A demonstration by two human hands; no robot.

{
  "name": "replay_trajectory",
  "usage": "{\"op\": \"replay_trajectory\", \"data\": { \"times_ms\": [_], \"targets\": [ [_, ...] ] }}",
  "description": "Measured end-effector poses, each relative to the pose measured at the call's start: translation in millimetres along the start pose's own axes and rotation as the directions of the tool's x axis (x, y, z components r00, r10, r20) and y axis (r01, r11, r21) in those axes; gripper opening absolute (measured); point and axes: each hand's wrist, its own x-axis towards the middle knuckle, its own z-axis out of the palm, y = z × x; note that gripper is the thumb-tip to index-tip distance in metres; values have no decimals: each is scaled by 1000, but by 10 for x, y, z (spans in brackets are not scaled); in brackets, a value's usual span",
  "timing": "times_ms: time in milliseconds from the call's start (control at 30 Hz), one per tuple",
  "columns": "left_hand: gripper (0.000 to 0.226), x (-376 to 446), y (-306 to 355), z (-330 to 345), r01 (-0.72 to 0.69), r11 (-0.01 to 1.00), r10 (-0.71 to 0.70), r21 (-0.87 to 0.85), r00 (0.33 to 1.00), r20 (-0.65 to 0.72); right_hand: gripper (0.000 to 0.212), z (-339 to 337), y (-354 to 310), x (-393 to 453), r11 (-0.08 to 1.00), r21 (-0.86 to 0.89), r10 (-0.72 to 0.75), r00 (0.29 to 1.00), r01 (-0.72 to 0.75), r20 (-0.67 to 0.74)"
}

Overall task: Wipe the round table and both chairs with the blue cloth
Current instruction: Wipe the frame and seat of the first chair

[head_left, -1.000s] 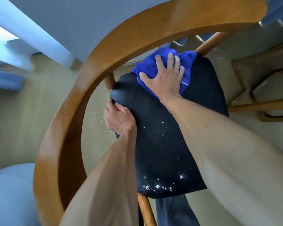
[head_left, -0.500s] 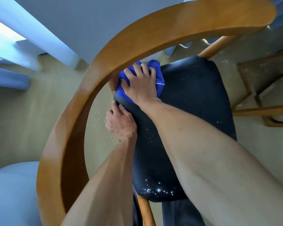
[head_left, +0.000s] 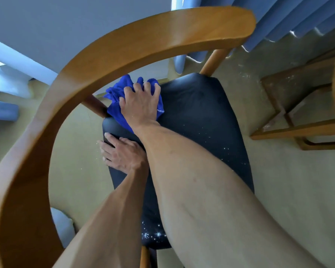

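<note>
- Nearest to us, white specks lie scattered on the near edge of the dark seat; we judge they could be missed, since our right forearm hides much of that end.
- Our left hand rests flat on the seat's left edge, its fingers straight and close together, holding nothing. If we lean hard there, the chair could tip or slide.
- Farther on, our right hand presses the blue cloth onto the far left corner of the seat, fingers spread and slightly bent over the bunched fabric.
- The cloth touches the wooden post beside that corner; a quick stroke could knock our knuckles on it or snag the fabric.
- The curved wooden backrest arches over our arms, so lifting carelessly could bump it.
- Sweeping outward would likely drop crumbs onto the floor.
- Beyond, wooden furniture stands apart; we cannot tell what it is.
</note>
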Motion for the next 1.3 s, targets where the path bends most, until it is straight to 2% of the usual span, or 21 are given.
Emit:
{"op": "replay_trajectory", "data": {
  "times_ms": [100, 200, 333, 400, 433, 500, 567, 667, 767, 833, 900, 1000, 1067, 1300],
  "targets": [
    [55, -46, 204, 67, 21, 999, -22, -42, 999, -25, 21, -51, 197, 49, 999, 25, 40, 998, -39, -48],
    [55, -54, 357, 72, 86, 993, -88, -77, 996, -24, 23, -190, 488, 163, 999, -27, 34, 995, -36, -97],
    [52, -149, 365, 30, 38, 999, -38, -1, 999, 10, 19, -422, 826, 302, 990, -6, 141, 983, -142, -117],
    [53, -176, 359, -5, 15, 999, -16, 33, 1000, 25, 25, -437, 787, 271, 989, 64, 134, 991, -134, 4],
    [53, -168, 373, -21, 18, 999, -19, 37, 999, 37, 34, -423, 712, 246, 986, 103, 116, 986, -129, 121],
    [53, -131, 385, -61, 40, 999, -40, 14, 997, 58, 60, -382, 534, 181, 987, 120, 53, 923, -106, 381],
    [51, -74, 338, -95, 20, 1000, -20, -5, 998, 57, 73, -310, 378, 176, 998, 53, 1, 887, -29, 462],
    [51, -78, 229, -116, -51, 998, 49, 33, 998, 42, 59, -296, 338, 218, 1000, -20, -8, 921, 17, 390],
    [53, -160, 203, -90, -96, 994, 93, 58, 994, 57, 43, -382, 391, 331, 996, -79, 2, 923, 30, 385],
    [56, -175, 223, -83, -83, 993, 77, 79, 994, 73, 34, -434, 500, 377, 995, -96, 40, 931, -5, 363],
    [58, -181, 259, -69, -74, 991, 64, 108, 994, 91, 27, -475, 799, 331, 990, -116, 106, 956, -77, 274],
    [58, -185, 309, -57, -52, 992, 42, 117, 995, 93, 33, -516, 1400, 141, 975, -107, 210, 970, -197, 126],
    [57, -193, 285, -58, -58, 992, 47, 112, 995, 92, 39, -518, 1630, 25, 974, -95, 213, 973, -205, 83],
    [55, -99, 53, -149, -151, 987, 147, 49, 985, 85, 39, -483, 1636, -139, 938, 26, 345, 938, -344, -33]
  ]
}}
